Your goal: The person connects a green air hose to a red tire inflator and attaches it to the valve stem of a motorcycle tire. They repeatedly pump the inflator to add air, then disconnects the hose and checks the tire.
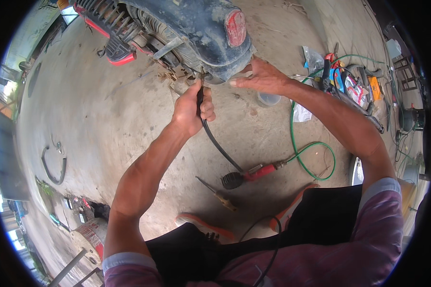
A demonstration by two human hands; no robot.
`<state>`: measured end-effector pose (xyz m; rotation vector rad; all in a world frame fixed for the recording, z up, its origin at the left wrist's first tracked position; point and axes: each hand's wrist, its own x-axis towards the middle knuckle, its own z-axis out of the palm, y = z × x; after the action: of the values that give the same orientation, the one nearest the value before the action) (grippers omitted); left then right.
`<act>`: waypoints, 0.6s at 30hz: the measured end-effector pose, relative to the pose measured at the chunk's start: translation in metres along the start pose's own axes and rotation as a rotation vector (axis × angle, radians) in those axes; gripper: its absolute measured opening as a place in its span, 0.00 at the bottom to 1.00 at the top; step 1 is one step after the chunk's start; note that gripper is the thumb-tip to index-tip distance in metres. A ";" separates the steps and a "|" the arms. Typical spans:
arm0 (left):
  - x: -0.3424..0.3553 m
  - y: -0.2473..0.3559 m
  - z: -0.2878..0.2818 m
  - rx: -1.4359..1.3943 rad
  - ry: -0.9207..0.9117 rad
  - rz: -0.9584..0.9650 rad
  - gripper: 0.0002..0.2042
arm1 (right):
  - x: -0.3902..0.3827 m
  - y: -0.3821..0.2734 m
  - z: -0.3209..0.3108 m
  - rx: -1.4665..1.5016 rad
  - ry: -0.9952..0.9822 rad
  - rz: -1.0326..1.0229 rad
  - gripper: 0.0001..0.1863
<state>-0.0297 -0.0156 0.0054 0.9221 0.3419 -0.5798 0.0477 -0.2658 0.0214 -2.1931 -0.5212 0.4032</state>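
Observation:
My left hand [194, 107] is closed on a black air hose [216, 142], whose fitting is at the lower rear of a dusty motorbike's wheel [187, 56]; whether it sits on the valve is unclear. The hose runs down to a red inflator with a black gauge [260, 171] on the concrete, joined to a green hose [319, 179]. My right hand [254, 76] is beside the dark rear fender [210, 33], under its red tail light [235, 27], thumb and fingers apart, fingertips partly hidden at the fender's edge. A yellow-handled screwdriver [222, 201] lies near my feet.
Tools, packets and hoses [361, 88] lie at the right, beside a clear plastic tub [269, 99]. A bent black tube [56, 181] lies on the floor at the left. A cylindrical container [87, 237] is at the lower left. My shoes [204, 226] show at the bottom.

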 end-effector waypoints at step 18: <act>0.006 -0.011 0.016 -0.116 0.031 0.063 0.23 | 0.024 -0.011 0.005 0.078 -0.070 -0.023 0.38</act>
<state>-0.0307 -0.0356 0.0043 0.8279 0.3693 -0.4838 0.0637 -0.2445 0.0240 -2.1027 -0.5588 0.4811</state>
